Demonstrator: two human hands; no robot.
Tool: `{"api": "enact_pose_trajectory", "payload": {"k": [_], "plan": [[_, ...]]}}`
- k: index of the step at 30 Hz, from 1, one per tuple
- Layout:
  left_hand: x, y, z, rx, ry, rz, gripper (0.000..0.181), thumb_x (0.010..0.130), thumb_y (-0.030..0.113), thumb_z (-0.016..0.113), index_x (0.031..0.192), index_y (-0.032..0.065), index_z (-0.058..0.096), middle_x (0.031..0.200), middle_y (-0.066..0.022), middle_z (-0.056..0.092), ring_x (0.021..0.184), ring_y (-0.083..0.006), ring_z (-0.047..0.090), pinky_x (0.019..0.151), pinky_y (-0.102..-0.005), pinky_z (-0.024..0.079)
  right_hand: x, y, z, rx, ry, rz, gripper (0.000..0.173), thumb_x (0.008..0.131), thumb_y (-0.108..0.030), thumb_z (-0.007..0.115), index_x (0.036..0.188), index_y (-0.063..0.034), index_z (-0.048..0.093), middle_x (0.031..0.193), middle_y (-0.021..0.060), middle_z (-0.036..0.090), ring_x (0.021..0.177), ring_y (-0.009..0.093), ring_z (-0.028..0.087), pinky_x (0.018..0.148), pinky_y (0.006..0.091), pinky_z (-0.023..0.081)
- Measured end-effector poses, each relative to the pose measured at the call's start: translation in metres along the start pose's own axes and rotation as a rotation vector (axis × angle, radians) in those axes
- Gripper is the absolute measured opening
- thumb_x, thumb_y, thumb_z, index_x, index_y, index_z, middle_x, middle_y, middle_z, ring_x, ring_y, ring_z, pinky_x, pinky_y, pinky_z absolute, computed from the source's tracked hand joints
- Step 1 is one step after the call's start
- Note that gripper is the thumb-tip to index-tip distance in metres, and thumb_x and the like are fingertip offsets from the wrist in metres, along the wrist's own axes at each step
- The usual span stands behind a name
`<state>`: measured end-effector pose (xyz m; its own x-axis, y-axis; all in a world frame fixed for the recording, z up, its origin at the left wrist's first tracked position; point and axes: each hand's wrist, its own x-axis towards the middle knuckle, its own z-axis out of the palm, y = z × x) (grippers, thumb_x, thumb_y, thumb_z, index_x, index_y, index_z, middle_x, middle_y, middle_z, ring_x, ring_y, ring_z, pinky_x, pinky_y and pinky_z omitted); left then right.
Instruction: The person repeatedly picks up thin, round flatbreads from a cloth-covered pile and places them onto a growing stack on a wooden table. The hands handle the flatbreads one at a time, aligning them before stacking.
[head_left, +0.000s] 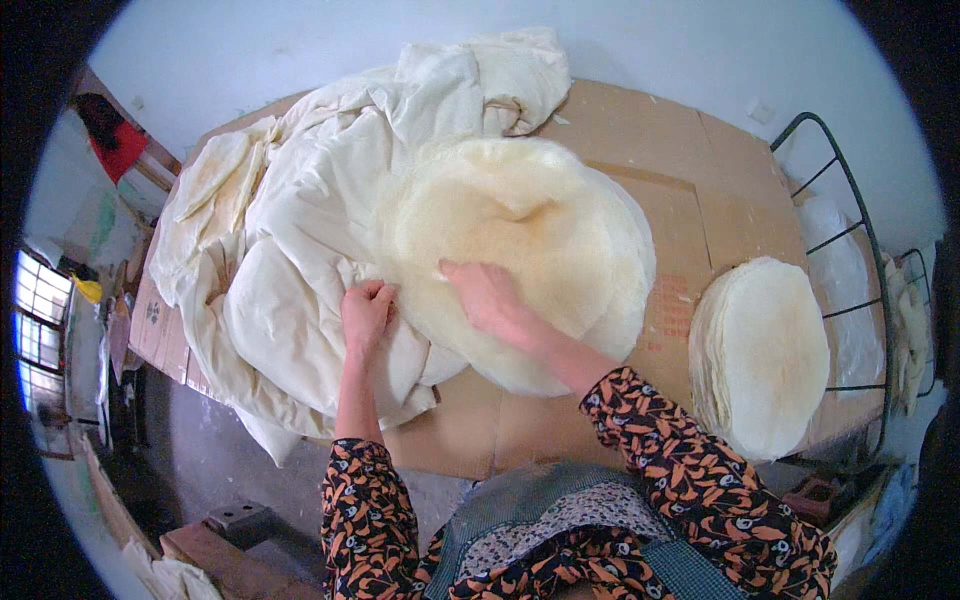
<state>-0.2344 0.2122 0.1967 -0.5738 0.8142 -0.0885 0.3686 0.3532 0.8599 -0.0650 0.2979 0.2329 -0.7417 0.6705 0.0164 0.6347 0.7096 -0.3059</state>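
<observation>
Large, thin round flatbreads lie in an overlapping stack in front of me, partly on a crumpled white cloth. My left hand is closed on a bunched fold of that cloth, just beside the stack's left edge. Over the left part of the stack is my right hand, blurred, with its fingers pointing left. A small white bit shows at its fingertips, but whether the fingers grip the top sheet is unclear. The top flatbread is wavy, with a raised crease near its middle.
A neat stack of flatbreads stands at the right on the cardboard-covered table. Beyond it rises a dark metal rack. Folded flatbreads lie at the far left. A wooden bench is low at the left.
</observation>
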Motion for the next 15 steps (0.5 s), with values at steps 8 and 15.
{"api": "enact_pose_trajectory", "payload": {"k": [8,15], "plan": [[0.002,-0.009,0.03,-0.965,-0.184,-0.175,0.012,0.08,0.006,0.056,0.089,-0.0011,0.059,0.077,-0.0041,0.061,0.06,-0.0114,0.054,0.052,-0.0245,0.043,0.008,-0.001,-0.001,0.265,0.058,0.096,0.036,0.075,-0.009,0.058,0.109,-0.0012,0.05,0.083,0.0204,0.062,0.08,0.037,0.061,0.068,0.0445,0.049],[0.003,-0.012,0.05,-1.013,-0.115,-0.213,0.03,0.078,-0.001,0.055,0.107,0.0012,0.051,0.081,-0.0015,0.058,0.064,-0.0092,0.052,0.055,-0.0207,0.042,-0.007,-0.011,0.028,0.4,0.034,0.128,0.072,0.073,-0.024,0.068,0.131,-0.0034,0.031,0.117,0.0206,0.051,0.105,0.036,0.051,0.085,0.0432,0.043]]}}
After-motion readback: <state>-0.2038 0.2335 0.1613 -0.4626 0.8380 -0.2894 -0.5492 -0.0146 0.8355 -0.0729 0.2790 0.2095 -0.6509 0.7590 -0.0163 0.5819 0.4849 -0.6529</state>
